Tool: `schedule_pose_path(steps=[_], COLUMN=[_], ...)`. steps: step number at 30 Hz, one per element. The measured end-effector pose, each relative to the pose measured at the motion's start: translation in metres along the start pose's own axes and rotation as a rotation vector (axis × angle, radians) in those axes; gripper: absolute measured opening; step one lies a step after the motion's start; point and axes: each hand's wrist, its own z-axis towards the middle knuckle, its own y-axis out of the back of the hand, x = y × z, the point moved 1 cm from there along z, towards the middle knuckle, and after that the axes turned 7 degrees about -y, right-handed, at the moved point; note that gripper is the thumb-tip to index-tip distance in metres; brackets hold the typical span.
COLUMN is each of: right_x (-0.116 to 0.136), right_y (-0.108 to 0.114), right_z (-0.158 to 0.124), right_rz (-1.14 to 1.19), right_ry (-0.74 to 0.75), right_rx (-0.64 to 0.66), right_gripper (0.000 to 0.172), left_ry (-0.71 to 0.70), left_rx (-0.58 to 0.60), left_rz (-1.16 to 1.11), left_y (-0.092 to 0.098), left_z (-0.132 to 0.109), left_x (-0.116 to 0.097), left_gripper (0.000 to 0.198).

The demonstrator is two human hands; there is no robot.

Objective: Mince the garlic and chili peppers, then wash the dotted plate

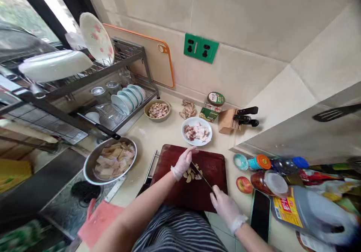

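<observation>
White plate [197,119] of meat [196,132] beside board [216,169]

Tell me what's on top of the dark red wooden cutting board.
Pale sliced food pieces, steadied by the gloved left hand, and a thin knife in the gloved right hand. Anything beneath the left palm is hidden.
</observation>
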Motion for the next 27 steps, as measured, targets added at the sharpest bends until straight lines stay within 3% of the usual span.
schedule_pose_path(steps=[4, 7, 10, 12, 14, 17, 20, 24, 27], right_x=[-0.005, -0.009, -0.009, -0.006, -0.001, 0.007, 0.016, 0.029, 0.037], right_y=[0.004, 0.007, 0.009, 0.012, 0.016, 0.025, 0.039, 0.061, 0.062], right_z=[0.001, -0.001, -0.006, -0.009, -0.012, -0.014, -0.012, -0.008, -0.007], right_rz=[0.111, 0.255, 0.375, 0.418, 0.437, 0.447, 0.423, 0.375, 0.333], right_ry=[-0.017, -0.075, -0.135, -0.164, -0.186, -0.184, -0.161, -0.13, -0.129], right_rx=[0.038, 0.095, 0.133, 0.169, 0.2, 0.22, 0.231, 0.239, 0.249], right_gripper=[0.024, 0.033, 0.043, 0.046, 0.048, 0.049, 0.044, 0.032, 0.024], left_ry=[0.02, -0.015, -0.11, -0.148, -0.144, -0.125, -0.129, -0.123, -0.035], left_rx=[0.0, -0.008, 0.206, 0.357, 0.389, 0.327, 0.212, -0.099, -0.112], left_rz=[0.076, 0.355, 0.644, 0.774, 0.875, 0.944, 0.87, 0.628, 0.339], left_y=[0.004, 0.02, 0.031, 0.028, 0.02, 0.008, 0.009, 0.026, 0.028], left_z=[-0.001, -0.022, -0.047, -0.058, -0.062, -0.065, -0.063, -0.037, -0.011], left_x=[-0.009, -0.018, -0.023, -0.022, -0.02, -0.015, -0.013, -0.013, -0.013], left_gripper=[0.038, 0.032, 0.027, 0.022, 0.015, 0.012, 0.008, 0.032, 0.045])
